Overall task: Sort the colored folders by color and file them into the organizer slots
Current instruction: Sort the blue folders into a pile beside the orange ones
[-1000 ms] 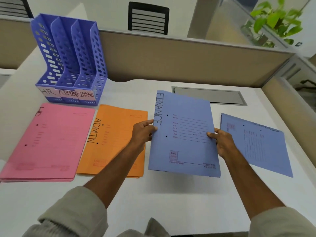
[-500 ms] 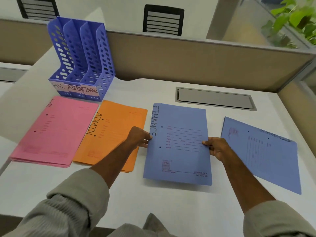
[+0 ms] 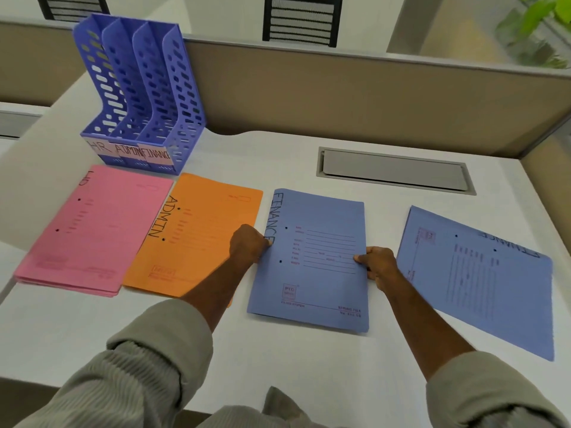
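Head view: white tabletop (image 3: 309, 359) carries a blue organizer (image 3: 140, 97), then pink (image 3: 92, 233), orange (image 3: 197, 236) and blue folders (image 3: 482, 279). Left hand (image 3: 248, 244) and right hand (image 3: 378, 264) pinch the FINANCE folder (image 3: 315, 273) at its side edges.

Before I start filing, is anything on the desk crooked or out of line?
Yes. The blue pile on the far right lies skewed and rotated, its FINANCE lettering facing away, unlike the pink pile, orange pile and held blue folder.

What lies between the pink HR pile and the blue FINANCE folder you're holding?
Head view: the orange ADMIN pile lies between the pink HR pile and the held FINANCE folder; the left hand reaches across it.
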